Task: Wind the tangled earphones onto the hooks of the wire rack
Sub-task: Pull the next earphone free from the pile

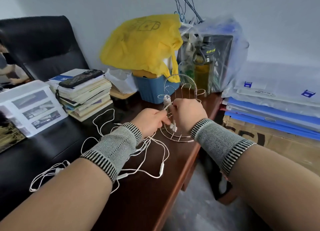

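A silver wire rack [181,92] with looped hooks stands on the dark wooden table [147,187]. White cable is wound in a small bundle around its left hook [167,100]. My left hand [149,120] pinches the white earphone cable just left of the rack. My right hand [187,113] grips the cable at the wound hook, in front of the rack. Two white earbuds [173,126] dangle between my hands. The rest of the tangled earphones [152,154] trails in loose loops over the table, with an inline remote [161,168] and more loops [46,175] under my left forearm.
A blue bin [154,90] under a yellow bag [142,42] stands right behind the rack. A bottle [202,69] in clear plastic is behind right. Stacked books with a phone [81,78] lie to the left. Blue folders [270,113] on a cardboard box sit right of the table's edge.
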`<state>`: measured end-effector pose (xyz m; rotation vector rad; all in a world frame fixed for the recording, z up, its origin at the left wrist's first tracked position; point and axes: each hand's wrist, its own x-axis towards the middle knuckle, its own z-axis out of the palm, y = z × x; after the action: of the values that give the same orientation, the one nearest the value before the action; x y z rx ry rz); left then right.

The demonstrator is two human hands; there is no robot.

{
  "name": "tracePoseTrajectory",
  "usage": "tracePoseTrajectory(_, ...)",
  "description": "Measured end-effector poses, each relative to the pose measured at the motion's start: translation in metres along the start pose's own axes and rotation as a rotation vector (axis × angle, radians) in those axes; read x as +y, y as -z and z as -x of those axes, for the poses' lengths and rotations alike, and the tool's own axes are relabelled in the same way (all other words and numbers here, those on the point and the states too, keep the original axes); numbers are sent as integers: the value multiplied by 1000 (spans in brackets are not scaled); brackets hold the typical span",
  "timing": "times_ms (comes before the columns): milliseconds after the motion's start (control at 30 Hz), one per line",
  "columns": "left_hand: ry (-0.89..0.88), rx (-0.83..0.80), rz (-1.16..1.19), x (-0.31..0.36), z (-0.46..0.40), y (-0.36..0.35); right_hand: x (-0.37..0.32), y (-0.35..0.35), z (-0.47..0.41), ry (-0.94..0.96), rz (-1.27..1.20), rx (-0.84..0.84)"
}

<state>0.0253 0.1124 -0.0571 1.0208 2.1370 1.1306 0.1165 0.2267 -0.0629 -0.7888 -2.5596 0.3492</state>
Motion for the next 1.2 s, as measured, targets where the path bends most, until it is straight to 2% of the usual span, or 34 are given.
tracePoseTrajectory(100, -11, -5, -11, -15, 20, 14, -7, 2, 0, -85, 41, 6)
tracePoseTrajectory(233, 18, -9, 139, -32, 45, 41, -12, -1, 4, -219, 68, 27)
tracePoseTrajectory(467, 23, 75, 285, -59, 57, 47, -26, 6, 22, -429, -52, 113)
tracePoseTrajectory(633, 11, 84, 435, -67, 58, 28, -48, 9, 33, -412, -64, 57)
tracePoseTrajectory(800, 28, 12, 558, -71, 60, 10, -59, 9, 43, -338, 5, 1)
tracePoseTrajectory(867, 34, -5, 575, -74, 60, 7, -59, 8, 45, -359, -50, 26)
tracePoseTrajectory(1100, 18, -53, 484, -78, 64, 17, -63, 4, 43, -346, 43, 52)
tracePoseTrajectory(1200, -59, -57, 371, -77, 67, 21, -58, 2, 58, -332, -14, 193)
